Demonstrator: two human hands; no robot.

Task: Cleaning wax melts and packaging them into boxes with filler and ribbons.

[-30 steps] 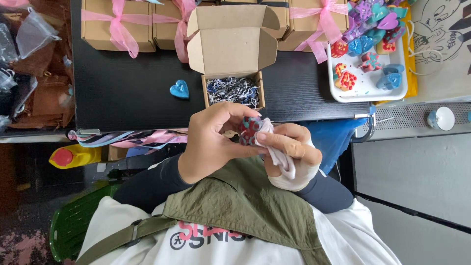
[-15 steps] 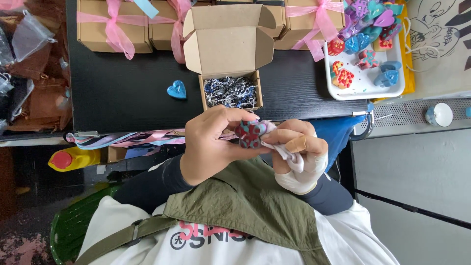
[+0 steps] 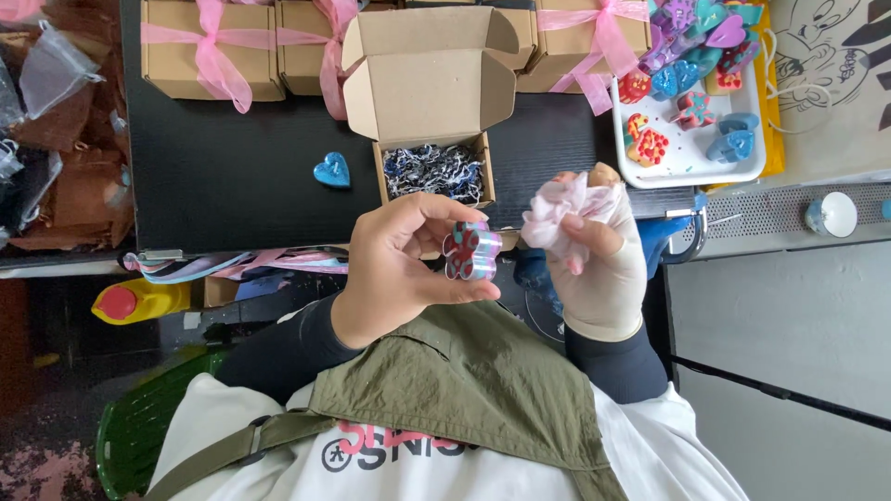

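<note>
left hand (image 3: pixel 399 269) pinches flower-shaped resin piece (image 3: pixel 471 250) between thumb and fingertips, off the tabletop's near edge. gloved right hand (image 3: pixel 594 250), just right of it, fingers closed on crumpled pink cloth (image 3: pixel 557 211). open box (image 3: pixel 434 172) lies directly beyond.

Dark sleeves; white glove on right hand (image 3: pixel 599 264); olive vest, white shirt.

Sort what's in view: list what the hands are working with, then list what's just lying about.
In hand:
left hand pinching a flower-shaped trinket
right hand, gloved, gripping a crumpled pink cloth
open box with shredded paper, right in front of the hands

Lying about:
blue heart on the black table
ribboned boxes
white tray of trinkets
yellow bottle
</note>
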